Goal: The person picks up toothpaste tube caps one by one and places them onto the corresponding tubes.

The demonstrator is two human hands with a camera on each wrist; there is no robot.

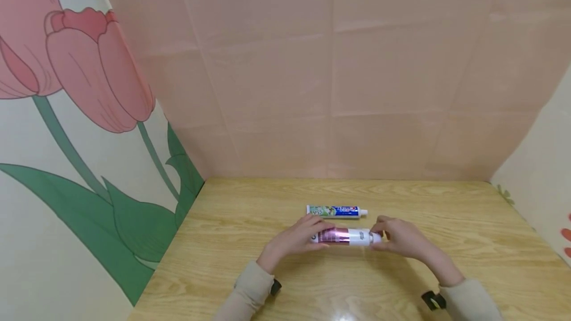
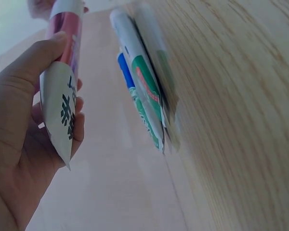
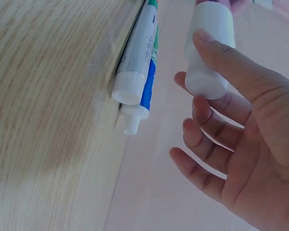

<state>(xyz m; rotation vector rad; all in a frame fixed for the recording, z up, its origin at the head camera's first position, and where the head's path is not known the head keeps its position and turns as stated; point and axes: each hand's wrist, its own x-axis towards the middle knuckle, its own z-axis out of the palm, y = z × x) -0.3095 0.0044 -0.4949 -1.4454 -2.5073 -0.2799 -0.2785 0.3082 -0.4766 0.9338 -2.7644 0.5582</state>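
A pink-and-white toothpaste tube [image 1: 343, 236] is held level above the table between both hands. My left hand [image 1: 299, 236] grips its flat crimped end, thumb on the pink part [image 2: 70, 31]. At the other end, the thumb and index finger of my right hand [image 1: 403, 237] pinch the white cap [image 3: 207, 84], while the other fingers are loosely bent. Beyond the held tube lies a blue-and-green toothpaste tube [image 1: 336, 211]. Beside it in the wrist views is a white-and-green tube [image 3: 135, 60], which I cannot make out in the head view.
The wood-grain table [image 1: 241, 212] runs back to a pink sheet [image 1: 285, 88] hung behind it. A wall with painted tulips [image 1: 98, 63] stands at the left, and a pale wall [image 1: 540, 167] at the right. A black strap [image 1: 433, 300] is near the right sleeve.
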